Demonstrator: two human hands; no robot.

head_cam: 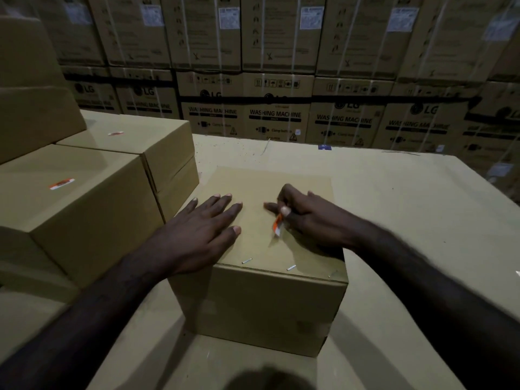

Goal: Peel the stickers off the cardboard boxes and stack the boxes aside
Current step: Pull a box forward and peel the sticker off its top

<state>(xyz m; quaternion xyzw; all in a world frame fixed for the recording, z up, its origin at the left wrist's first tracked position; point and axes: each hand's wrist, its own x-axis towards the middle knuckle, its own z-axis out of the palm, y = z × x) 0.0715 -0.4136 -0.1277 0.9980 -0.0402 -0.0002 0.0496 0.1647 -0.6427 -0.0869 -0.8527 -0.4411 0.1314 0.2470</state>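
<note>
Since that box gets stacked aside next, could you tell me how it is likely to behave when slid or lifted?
The box looks stiff: flat faces, crisp edges, stapled top. It will probably slide rather than tip, being squat on the flat cardboard surface. Weight can't be told; the left hand lies flat on it while the right hand pinches the sticker.

Ahead of me a wall of big cartons (275,108), and I can read "LG" and "WASHING MACHINE" printed in black across several. Under that on one, "Clamp bottom" beside an arrow mark. A row of handling symbols (277,83) runs along the carton tops. The white labels (312,16) higher up are too blurred to read.
</note>
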